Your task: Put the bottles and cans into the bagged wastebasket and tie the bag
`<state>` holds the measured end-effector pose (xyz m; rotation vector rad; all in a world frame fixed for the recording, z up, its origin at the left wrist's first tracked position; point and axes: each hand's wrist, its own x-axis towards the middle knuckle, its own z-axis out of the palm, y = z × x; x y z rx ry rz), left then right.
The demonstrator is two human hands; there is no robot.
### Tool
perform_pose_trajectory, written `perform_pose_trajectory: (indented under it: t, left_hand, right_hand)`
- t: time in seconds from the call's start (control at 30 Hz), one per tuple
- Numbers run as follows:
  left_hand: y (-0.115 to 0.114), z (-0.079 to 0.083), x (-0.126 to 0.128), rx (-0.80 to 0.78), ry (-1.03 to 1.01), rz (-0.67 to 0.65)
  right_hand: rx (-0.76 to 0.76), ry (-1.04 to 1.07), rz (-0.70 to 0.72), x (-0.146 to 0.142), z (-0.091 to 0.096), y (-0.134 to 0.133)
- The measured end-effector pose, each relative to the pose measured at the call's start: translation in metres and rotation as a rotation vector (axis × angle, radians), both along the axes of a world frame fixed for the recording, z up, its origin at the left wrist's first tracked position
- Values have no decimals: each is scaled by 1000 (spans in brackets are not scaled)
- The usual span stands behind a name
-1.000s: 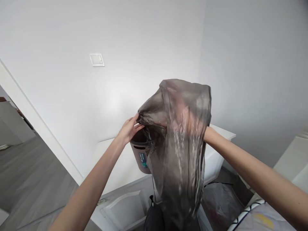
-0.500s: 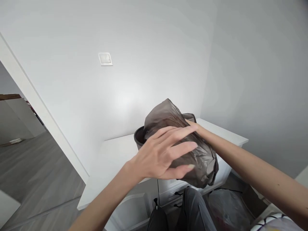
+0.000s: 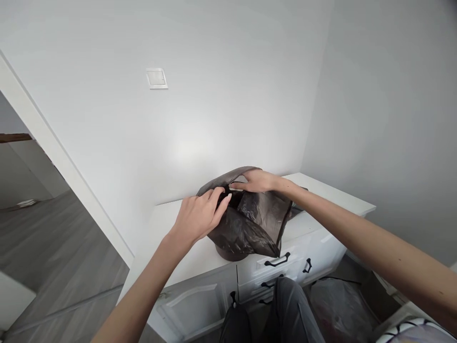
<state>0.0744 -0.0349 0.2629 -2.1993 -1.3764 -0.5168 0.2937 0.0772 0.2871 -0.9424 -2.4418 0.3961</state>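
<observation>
A thin dark grey plastic bag (image 3: 255,224) is draped over a small dark bin (image 3: 228,252) that stands on a white cabinet top (image 3: 167,238). My left hand (image 3: 200,216) grips the bag's edge at the near left rim of the bin, fingers curled over it. My right hand (image 3: 259,181) rests on the far rim, fingers bent down on the bag's edge. Most of the bin is hidden under the bag.
The white cabinet has a door (image 3: 193,305) and drawers with black handles (image 3: 278,261). A light switch (image 3: 157,78) sits on the white wall. A full translucent bag (image 3: 335,309) lies on the floor at lower right. A doorway with grey floor (image 3: 43,238) opens at left.
The bag, held high and hanging open a second ago, has come down over the bin. Both hands have moved to the bin's rim with the bag's edge.
</observation>
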Motion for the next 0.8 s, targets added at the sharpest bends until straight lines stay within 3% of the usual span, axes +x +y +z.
perform_pose_trajectory:
  t: [0.1, 0.23, 0.33, 0.47, 0.63, 0.8]
  left_hand:
    - [7, -5, -5, -34, -70, 86]
    - [27, -19, -19, -90, -211, 9]
    - [45, -28, -37, -307, -350, -99]
    - [61, -36, -59, -600, -518, -193]
    - [60, -45, -61, -788, -703, -255]
    - [64, -68, -71, -829, -810, -349]
  right_hand:
    - [-39, 43, -13, 2, -13, 12]
    - [-137, 139, 122, 7, -21, 23]
    - [-272, 185, 245, 13, -22, 30]
    - [-451, 258, 272, 22, -32, 44]
    - [-720, 550, 276, 23, -65, 56]
    - [-1071, 902, 219, 9, -103, 63]
